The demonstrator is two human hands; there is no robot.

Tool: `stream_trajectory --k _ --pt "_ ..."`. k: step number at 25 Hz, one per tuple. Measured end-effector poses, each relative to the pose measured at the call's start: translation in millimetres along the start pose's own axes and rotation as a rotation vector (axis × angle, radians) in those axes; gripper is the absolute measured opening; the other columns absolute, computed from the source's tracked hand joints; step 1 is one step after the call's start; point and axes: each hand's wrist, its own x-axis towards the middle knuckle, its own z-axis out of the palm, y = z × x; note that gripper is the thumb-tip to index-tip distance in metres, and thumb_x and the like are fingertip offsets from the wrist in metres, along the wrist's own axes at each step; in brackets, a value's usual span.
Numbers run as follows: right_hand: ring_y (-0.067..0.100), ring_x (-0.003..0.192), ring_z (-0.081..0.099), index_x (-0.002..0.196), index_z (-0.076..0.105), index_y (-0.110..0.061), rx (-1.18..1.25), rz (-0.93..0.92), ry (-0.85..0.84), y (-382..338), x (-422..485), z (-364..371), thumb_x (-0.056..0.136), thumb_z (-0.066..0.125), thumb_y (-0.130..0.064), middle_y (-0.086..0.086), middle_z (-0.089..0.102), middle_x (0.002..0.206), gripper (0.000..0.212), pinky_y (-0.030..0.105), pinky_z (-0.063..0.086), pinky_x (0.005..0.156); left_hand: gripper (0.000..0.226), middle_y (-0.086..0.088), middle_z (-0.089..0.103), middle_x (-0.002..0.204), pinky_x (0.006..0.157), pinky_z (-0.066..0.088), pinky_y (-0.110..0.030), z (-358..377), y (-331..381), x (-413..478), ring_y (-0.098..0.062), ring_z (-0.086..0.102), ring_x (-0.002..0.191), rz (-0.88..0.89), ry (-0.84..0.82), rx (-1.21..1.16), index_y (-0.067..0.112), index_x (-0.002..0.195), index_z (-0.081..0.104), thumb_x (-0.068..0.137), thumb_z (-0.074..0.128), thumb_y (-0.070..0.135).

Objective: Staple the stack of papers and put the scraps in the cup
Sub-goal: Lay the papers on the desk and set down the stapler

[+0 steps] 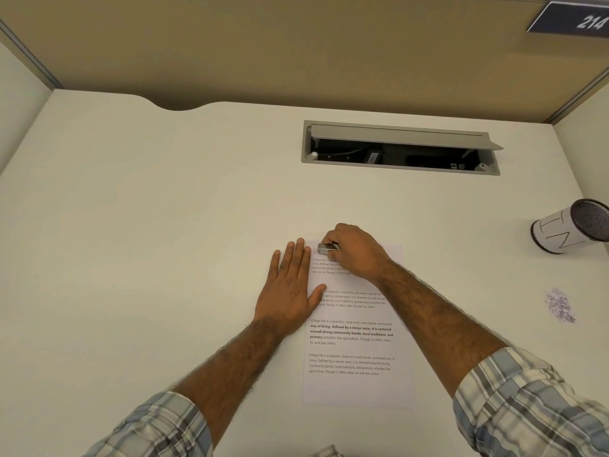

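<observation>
A stack of printed papers [357, 384] lies flat on the white desk [148, 225], in front of me. My left hand [290, 288] lies flat with straight fingers, pressing the stack's left edge near the top. My right hand [356, 252] grips a small silver stapler [327, 248] at the stack's top left corner. A little pile of torn paper scraps [560, 306] sits on the desk at the right. The cup [570, 230], white with a dark mesh inside, stands at the far right edge.
A grey cable hatch [400, 148] with its lid raised is set into the desk behind the papers. Beige partition walls [263, 54] close off the back and sides. Something pale [326, 451] peeks in at the bottom edge.
</observation>
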Motion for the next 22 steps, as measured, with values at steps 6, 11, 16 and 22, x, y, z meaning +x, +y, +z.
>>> stream_trajectory --k 6,11,16,22 --pt "0.018 0.097 0.057 0.114 0.067 -0.02 -0.026 0.025 0.03 6 -4 -1 0.093 0.065 -0.021 -0.003 0.061 0.104 0.021 0.036 0.049 0.08 0.082 -0.008 -0.013 0.175 0.13 -0.013 -0.043 0 0 0 -0.021 -0.017 0.161 -0.005 -0.011 0.017 0.01 0.165 -0.005 0.106 0.017 0.062" --pt "0.024 0.097 0.057 0.121 0.068 -0.017 -0.077 0.079 0.145 16 11 -13 0.098 0.056 -0.015 0.006 0.058 0.11 0.026 0.042 0.054 0.082 0.082 -0.01 -0.008 0.175 0.131 -0.005 -0.047 -2 0 0 -0.024 -0.012 0.162 -0.001 -0.006 0.013 0.008 0.166 0.001 0.106 0.018 0.061" --pt "0.025 0.106 0.056 0.125 0.067 -0.017 0.013 0.188 0.104 37 39 -38 0.098 0.059 -0.021 0.007 0.056 0.114 0.028 0.035 0.047 0.087 0.082 -0.009 -0.011 0.175 0.131 -0.005 -0.046 -2 1 -1 -0.022 -0.014 0.161 0.001 -0.009 0.006 0.008 0.166 -0.001 0.107 0.02 0.06" --pt "0.023 0.101 0.058 0.112 0.071 -0.017 0.019 0.173 0.04 54 57 -55 0.095 0.062 -0.022 0.006 0.065 0.114 0.02 0.035 0.048 0.085 0.082 -0.008 -0.014 0.175 0.131 -0.008 -0.044 -2 0 0 -0.021 -0.017 0.161 -0.002 -0.007 0.013 0.01 0.166 -0.004 0.106 0.018 0.061"
